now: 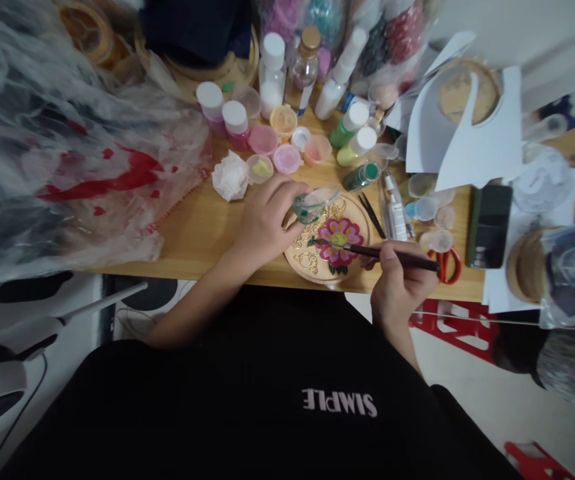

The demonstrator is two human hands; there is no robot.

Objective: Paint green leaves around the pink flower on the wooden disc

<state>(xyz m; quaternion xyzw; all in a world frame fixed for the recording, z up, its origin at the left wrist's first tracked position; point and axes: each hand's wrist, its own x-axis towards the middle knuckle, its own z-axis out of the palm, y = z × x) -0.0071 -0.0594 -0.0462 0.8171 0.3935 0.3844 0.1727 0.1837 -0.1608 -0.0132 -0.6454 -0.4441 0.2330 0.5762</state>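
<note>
A round wooden disc point(303, 259) lies near the table's front edge, painted with a pink flower and gold outlines. My right hand point(401, 283) is closed on a thin dark brush point(367, 251) whose tip rests on the flower's left side. My left hand point(266, 217) is closed on a small clear cup with green paint point(314, 203), held tilted just above the disc's upper edge.
Small paint pots point(275, 150) and white-capped bottles point(273, 70) crowd the table behind the disc. A crumpled tissue point(230, 176) lies left of the pots. Plastic sheeting point(67, 147) covers the left. Red-handled scissors point(448, 263), a black phone point(490, 225) and cut white paper point(472, 133) lie right.
</note>
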